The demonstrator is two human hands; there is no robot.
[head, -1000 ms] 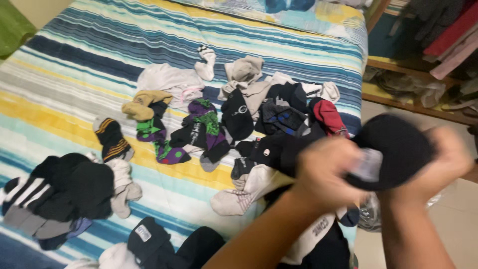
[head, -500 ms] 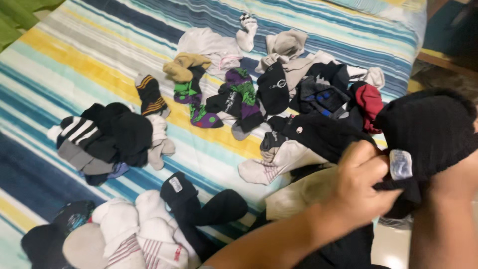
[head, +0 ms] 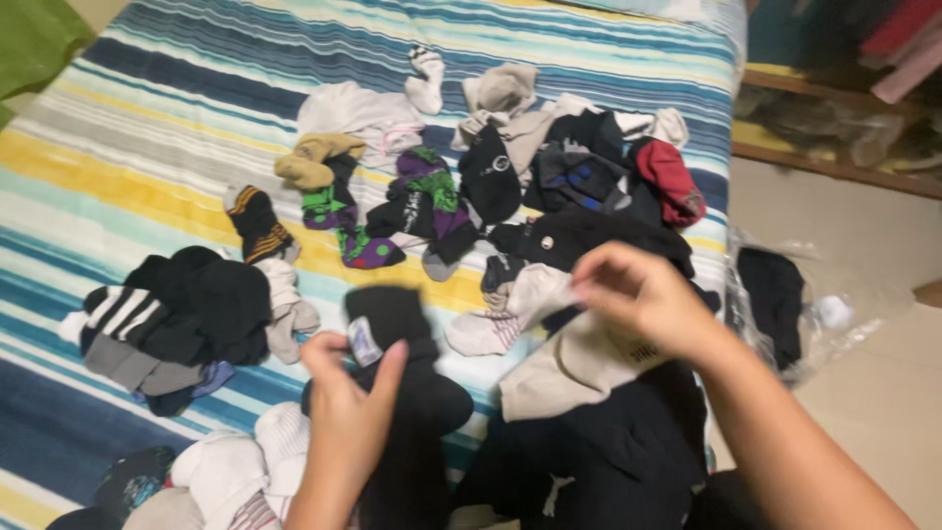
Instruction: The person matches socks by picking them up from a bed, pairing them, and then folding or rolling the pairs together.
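At far left of the frame, a pile of dark and striped socks (head: 172,319) lies on the striped bedspread (head: 147,147). Lower centre, the left hand (head: 345,412) is clenched around a black sock (head: 397,339) with a pale tag, held above white socks (head: 245,466). Upper centre, mixed loose socks (head: 471,177) are spread out. Right of centre, the right hand (head: 643,294) pinches the edge of a cream sock (head: 569,358). Far right, a clear plastic bag (head: 795,304) sits on the floor.
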